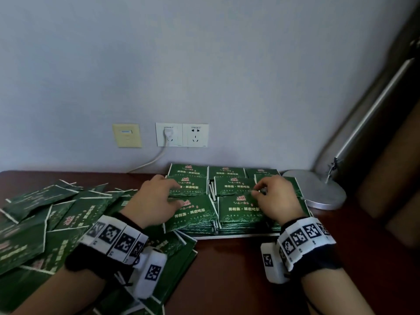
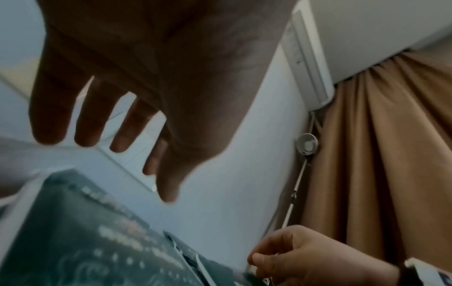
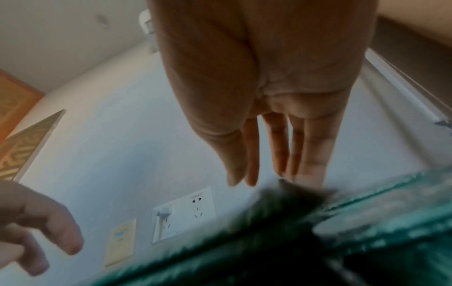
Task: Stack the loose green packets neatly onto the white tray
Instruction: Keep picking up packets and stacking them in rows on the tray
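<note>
Two hands: both were over the tray, a marker-tagged band on each wrist.
Left hand [image 1: 156,198]: fingers spread and fairly straight over the left-hand stacks; the left wrist view showed them fanned apart with nothing between them.
Right hand [image 1: 276,196]: fingertips were bunched at the edge of a green packet [image 1: 236,186] in the middle row; from the head view it looked like a pinch, though the right wrist view was too blurred to confirm it.
Stacks on the white tray [image 1: 238,236]: I counted about eight tops, in three rows, against the wall; the right-hand ones sat partly behind the right hand.
Tray itself: only its near white rim showed under the stacks.
Loose packets [image 1: 41,223]: a jumbled heap on the dark wooden table [image 1: 227,269], left of the tray, overlapping and too many to count; some ran out of view.
Around: two white sockets, one with a plug [image 1: 169,134] and cord, a cream wall plate [image 1: 127,135], and a round metal lamp base [image 1: 318,189] just right of the tray.
Hard to read: the packets' print.
</note>
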`<state>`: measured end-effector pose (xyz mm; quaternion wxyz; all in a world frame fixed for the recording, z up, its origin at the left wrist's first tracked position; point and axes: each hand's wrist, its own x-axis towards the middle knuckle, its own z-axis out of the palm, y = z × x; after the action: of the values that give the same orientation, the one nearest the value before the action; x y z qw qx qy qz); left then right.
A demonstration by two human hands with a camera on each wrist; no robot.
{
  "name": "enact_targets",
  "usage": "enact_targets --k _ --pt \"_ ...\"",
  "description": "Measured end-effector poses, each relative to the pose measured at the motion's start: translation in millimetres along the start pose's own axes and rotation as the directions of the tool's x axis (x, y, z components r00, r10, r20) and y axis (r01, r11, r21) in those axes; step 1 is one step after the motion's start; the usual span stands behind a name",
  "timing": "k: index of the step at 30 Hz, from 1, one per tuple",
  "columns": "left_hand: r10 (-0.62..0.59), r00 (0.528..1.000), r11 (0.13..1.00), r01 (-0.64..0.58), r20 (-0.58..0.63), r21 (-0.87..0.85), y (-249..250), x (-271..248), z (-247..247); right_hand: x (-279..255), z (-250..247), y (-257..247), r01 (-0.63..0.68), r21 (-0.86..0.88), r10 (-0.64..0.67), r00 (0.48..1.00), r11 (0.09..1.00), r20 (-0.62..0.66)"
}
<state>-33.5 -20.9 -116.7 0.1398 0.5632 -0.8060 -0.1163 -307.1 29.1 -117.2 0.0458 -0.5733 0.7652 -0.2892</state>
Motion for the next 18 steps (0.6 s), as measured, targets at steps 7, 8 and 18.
enact_targets --k 7,8,18 --pt "0.137 0.947 0.954 -0.205 0.292 0.219 14.5 -12.6 -1.3 -10.0 -11.8 -13.2 0.073 -0.169 -0.009 0.936 0.983 0.352" --pt "0.129 0.947 0.954 -0.199 0.293 0.225 12.9 -11.1 -0.2 -10.8 -10.8 -14.8 0.095 -0.199 -0.013 0.925 0.975 0.379" --pt "0.095 0.973 0.976 -0.133 0.21 0.173 0.5 -2.7 3.7 -8.1 -3.7 -14.9 0.223 -0.234 -0.115 0.91 0.946 0.399"
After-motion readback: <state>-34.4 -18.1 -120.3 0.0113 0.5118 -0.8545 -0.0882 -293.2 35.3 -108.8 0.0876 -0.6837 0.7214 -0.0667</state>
